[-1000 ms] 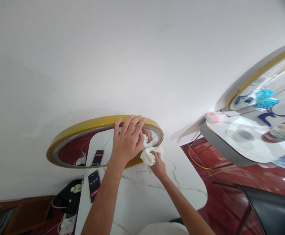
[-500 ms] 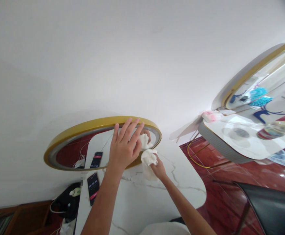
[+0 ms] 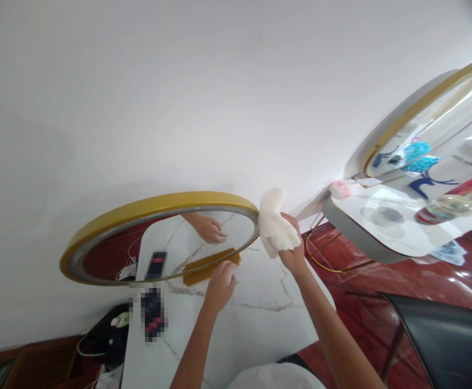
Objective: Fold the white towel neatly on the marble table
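A round mirror with a gold rim (image 3: pixel 159 204) stands tilted on the white marble-patterned table (image 3: pixel 256 324), its gold base (image 3: pixel 197 276) showing below the glass. My right hand (image 3: pixel 295 254) grips a crumpled white cloth (image 3: pixel 275 224), held against the mirror's right end. Just in front of the gold base is my left hand (image 3: pixel 221 283), fingers slightly bent and thumb apart, holding nothing. Whether its fingertips touch the base I cannot tell. The glass reflects this hand.
A blurred-out phone (image 3: pixel 153 314) lies on the table's left side. To the right stands a second table (image 3: pixel 385 235) with a plastic cup (image 3: pixel 442 208) and another gold-rimmed mirror (image 3: pixel 426 102). A black chair (image 3: pixel 446 335) is at lower right, a black bag (image 3: pixel 112 337) at lower left.
My left hand has left the mirror's upper rim and come down to the front of the base. My right hand has carried the cloth up and right to the mirror's right end.
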A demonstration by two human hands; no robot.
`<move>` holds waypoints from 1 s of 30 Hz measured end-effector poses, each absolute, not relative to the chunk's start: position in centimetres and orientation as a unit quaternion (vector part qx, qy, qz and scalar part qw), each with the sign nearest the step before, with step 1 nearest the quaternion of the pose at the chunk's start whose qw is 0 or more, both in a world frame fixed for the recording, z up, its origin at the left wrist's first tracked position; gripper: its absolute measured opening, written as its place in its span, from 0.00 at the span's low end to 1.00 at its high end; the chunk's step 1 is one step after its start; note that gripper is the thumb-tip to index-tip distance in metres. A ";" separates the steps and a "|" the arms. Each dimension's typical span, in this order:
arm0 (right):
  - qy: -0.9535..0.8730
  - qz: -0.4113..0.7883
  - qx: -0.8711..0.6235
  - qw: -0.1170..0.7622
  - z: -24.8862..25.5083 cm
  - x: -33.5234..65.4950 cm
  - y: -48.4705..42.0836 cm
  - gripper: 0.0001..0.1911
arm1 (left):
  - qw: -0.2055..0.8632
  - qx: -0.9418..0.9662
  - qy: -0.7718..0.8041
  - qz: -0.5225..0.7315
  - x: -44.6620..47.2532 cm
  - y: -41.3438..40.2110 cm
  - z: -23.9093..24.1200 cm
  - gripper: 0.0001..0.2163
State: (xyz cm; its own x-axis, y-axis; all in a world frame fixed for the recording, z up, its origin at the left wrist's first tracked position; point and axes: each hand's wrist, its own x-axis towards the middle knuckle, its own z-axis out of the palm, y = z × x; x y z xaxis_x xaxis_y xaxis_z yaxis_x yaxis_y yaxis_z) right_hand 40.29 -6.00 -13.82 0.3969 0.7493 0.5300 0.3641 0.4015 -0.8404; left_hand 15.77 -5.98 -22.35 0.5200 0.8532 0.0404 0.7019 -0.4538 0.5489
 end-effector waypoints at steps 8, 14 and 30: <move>-0.589 0.113 -0.481 0.639 -12.0 38.5 -4.1 0.24 | 0.266 0.754 0.600 0.011 11.1 -8.9 -33.2 0.30; -0.467 0.195 -0.593 0.626 -20.8 39.5 -4.4 0.28 | 0.264 0.753 0.603 0.016 9.6 -9.5 -34.9 0.30; -0.777 0.369 -0.508 0.046 -34.0 28.1 -16.2 0.32 | 0.430 0.619 0.614 0.236 9.0 -17.8 -37.8 0.26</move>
